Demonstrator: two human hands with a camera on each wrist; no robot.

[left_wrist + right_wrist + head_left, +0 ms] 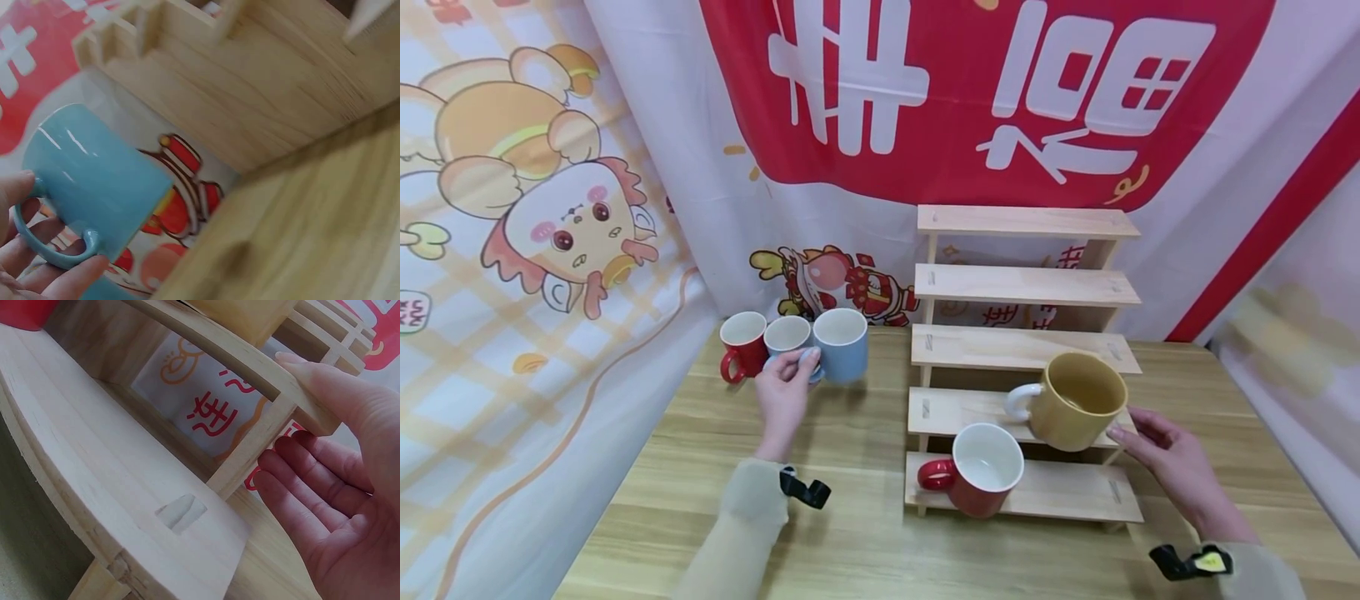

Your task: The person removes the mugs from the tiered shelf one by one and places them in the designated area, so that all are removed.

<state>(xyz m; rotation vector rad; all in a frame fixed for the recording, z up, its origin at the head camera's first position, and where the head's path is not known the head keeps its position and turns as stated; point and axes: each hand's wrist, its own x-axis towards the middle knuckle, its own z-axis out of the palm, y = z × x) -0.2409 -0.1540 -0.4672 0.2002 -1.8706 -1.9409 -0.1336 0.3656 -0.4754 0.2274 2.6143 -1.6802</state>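
Mug (pixel 844 350), blue, upright, handle (pixel 47 251) leftward, left hand (pixel 786 390) pinching it, right hand (pixel 1172 462) relaxed at shelf (pixel 962 412)

The left hand (pixel 784 385) is stretched forward, curled into a pinch; the right hand (pixel 1174 460) is held out, loosely bent.

1. A wood-grain table (pixel 850 533) spreads across the lower part of the head view.
2. Behind it hangs a white cloth (pixel 842 212) with a large red panel (pixel 955 158) bearing bold white characters.
3. Low on that cloth is a colourful cartoon figure (pixel 831 271).
4. At the left, an orange-checked cloth (pixel 512 358) shows an upside-down cartoon animal (pixel 565 208).
5. At the right, a red stripe (pixel 1277 221) slants down beside a blurred yellowish print (pixel 1285 333).
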